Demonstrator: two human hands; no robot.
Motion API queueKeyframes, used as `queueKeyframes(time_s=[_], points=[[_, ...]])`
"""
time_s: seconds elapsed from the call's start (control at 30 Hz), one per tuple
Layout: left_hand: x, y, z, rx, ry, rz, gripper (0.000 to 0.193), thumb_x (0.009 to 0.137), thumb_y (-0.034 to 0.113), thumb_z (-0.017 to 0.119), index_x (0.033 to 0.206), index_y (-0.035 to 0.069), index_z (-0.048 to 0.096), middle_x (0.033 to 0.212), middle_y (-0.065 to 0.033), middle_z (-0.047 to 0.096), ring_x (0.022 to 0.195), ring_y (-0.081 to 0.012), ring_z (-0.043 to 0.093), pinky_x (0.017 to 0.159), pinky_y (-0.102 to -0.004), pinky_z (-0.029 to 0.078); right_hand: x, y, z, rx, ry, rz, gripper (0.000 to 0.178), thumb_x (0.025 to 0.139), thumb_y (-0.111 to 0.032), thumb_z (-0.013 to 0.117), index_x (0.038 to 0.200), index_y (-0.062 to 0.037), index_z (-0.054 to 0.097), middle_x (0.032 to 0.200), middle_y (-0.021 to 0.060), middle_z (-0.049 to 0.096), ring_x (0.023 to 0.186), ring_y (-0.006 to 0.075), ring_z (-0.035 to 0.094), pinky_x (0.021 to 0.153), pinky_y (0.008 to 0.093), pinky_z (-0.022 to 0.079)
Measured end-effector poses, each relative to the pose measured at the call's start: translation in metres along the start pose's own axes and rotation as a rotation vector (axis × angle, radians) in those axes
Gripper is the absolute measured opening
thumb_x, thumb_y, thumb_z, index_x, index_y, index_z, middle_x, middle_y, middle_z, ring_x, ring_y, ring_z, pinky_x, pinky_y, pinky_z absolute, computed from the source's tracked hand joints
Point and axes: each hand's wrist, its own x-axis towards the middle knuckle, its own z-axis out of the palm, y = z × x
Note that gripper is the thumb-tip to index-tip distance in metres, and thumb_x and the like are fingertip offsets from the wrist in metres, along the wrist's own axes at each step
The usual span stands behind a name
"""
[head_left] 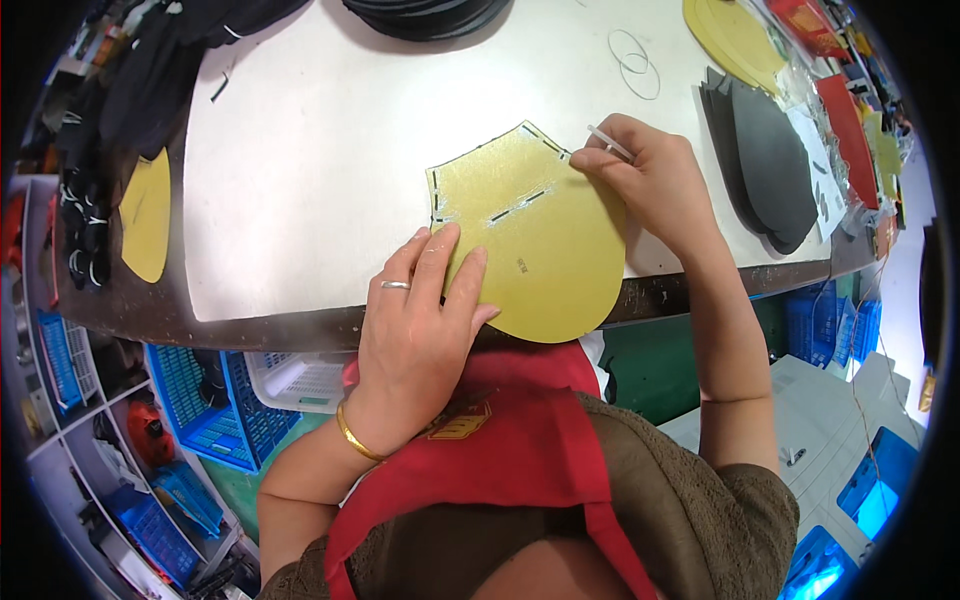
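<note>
A yellow-gold template sheet (545, 250) with slot cut-outs lies on the white table (320, 170), its rounded end hanging over the near edge. My left hand (420, 320), with a ring and a gold bangle, presses flat on the sheet's lower left part. My right hand (650, 180) rests at the sheet's upper right corner and holds a thin silver pen (610, 143) with its tip at the sheet's edge.
A stack of dark grey cut pieces (770, 160) lies at the right, with another yellow sheet (735, 40) behind it. Red pieces (845, 120) and plastic bags sit at the far right. Black material (430, 15) is piled at the back, rubber bands (632, 60) nearby. Blue crates (200, 410) stand below.
</note>
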Motion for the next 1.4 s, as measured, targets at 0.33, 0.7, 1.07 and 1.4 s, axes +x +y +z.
queueKeyframes(time_s=[0.33,0.7,1.07,1.4], points=[[0.001,-0.001,0.000,0.026,-0.003,0.029,0.059,0.075,0.015,0.081,0.132,0.007,0.064,0.138,-0.0180,0.056,0.119,-0.0379,0.056,0.098,-0.0453,0.048,0.002,-0.001,0.003,-0.083,0.037,-0.048,0.026,0.090,-0.032,0.074,0.094,-0.0064,0.073,0.069,0.0138,0.069,0.065,0.0287,0.069,0.063,0.0356,0.053],[0.004,-0.001,-0.002,0.058,0.009,0.064,0.052,0.081,0.019,0.077,0.130,0.007,0.064,0.137,-0.0188,0.057,0.117,-0.0377,0.057,0.093,-0.0446,0.051,0.011,-0.036,-0.006,-0.482,0.313,-0.754,0.025,0.089,-0.012,0.056,0.113,-0.0109,0.064,0.102,0.0040,0.068,0.088,0.0283,0.065,0.075,0.0381,0.054],[0.002,-0.004,0.004,0.063,0.034,0.072,0.050,0.081,0.020,0.076,0.128,0.008,0.065,0.139,-0.0196,0.054,0.117,-0.0375,0.057,0.091,-0.0443,0.051,0.027,-0.081,0.031,0.055,-0.275,-0.578,0.024,0.100,-0.024,0.056,0.102,-0.0042,0.069,0.086,0.0112,0.071,0.078,0.0305,0.071,0.070,0.0405,0.055],[0.003,-0.005,0.005,0.067,0.044,0.100,0.048,0.080,0.020,0.075,0.126,0.006,0.066,0.136,-0.0224,0.055,0.115,-0.0382,0.060,0.088,-0.0427,0.052,0.042,-0.081,0.042,-0.182,-0.231,-0.621,0.030,0.101,-0.029,0.060,0.093,-0.0010,0.067,0.075,0.0099,0.072,0.071,0.0277,0.071,0.067,0.0346,0.053]])
